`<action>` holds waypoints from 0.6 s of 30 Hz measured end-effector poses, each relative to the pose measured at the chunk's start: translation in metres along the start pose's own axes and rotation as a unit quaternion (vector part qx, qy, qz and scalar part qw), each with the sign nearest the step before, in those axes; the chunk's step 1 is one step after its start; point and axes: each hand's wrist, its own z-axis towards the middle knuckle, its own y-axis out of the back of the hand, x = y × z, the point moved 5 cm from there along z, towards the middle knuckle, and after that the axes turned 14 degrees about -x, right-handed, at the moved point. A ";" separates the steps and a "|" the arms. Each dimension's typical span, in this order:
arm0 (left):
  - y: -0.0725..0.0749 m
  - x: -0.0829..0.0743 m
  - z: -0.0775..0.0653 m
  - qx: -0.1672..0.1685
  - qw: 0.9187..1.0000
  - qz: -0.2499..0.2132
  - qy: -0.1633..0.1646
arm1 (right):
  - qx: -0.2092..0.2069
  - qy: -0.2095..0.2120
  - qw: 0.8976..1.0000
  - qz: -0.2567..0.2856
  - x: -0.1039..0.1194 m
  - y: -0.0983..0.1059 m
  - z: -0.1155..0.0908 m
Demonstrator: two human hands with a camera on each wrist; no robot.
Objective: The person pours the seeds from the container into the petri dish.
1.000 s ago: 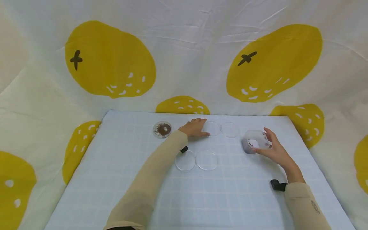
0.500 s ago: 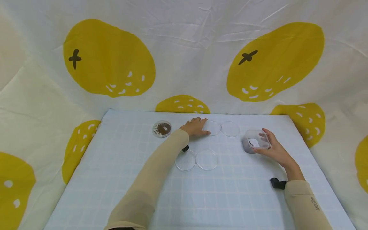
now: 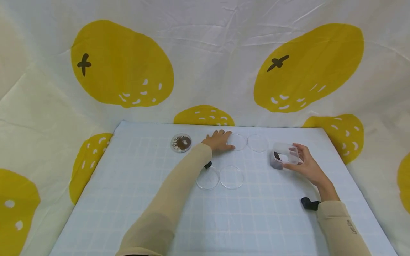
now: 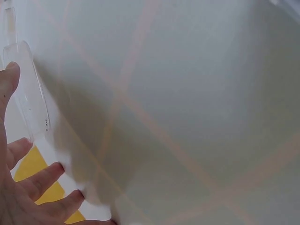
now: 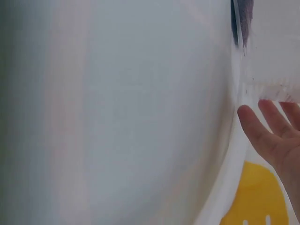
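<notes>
My left hand (image 3: 218, 140) lies at the far middle of the table, its thumb and index finger spanning the left edge of a clear petri dish (image 3: 238, 142). The left wrist view shows the thumb against the petri dish (image 4: 30, 93) and the remaining fingers spread. At the right, my right hand (image 3: 305, 164) grips a clear plastic tub (image 3: 289, 148) between thumb and fingers. It leans left, with dark material (image 3: 277, 161) gathered along its left side and a white patch inside. In the right wrist view, the tub (image 5: 276, 51) shows only partly.
Another clear petri dish (image 3: 257, 143) touches or nearly touches the held one on its right. Two more round clear dishes (image 3: 231, 177) lie side by side nearer me. A dish with brown and white bits (image 3: 181, 143) is at the far left. Patterned cloth (image 3: 205, 53) rises behind.
The tub has tipped slightly in my right hand, and more dark material shows at its left side. My left hand stays by the petri dish.
</notes>
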 end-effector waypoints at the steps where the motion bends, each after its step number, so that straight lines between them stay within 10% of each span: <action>1: 0.000 0.001 0.000 0.002 1.000 -0.002 0.002 | -0.005 -0.001 1.000 -0.003 0.000 -0.001 0.001; 18: -0.003 0.003 0.003 0.014 1.000 -0.014 0.021 | -0.083 0.021 0.996 -0.039 0.029 -0.019 0.023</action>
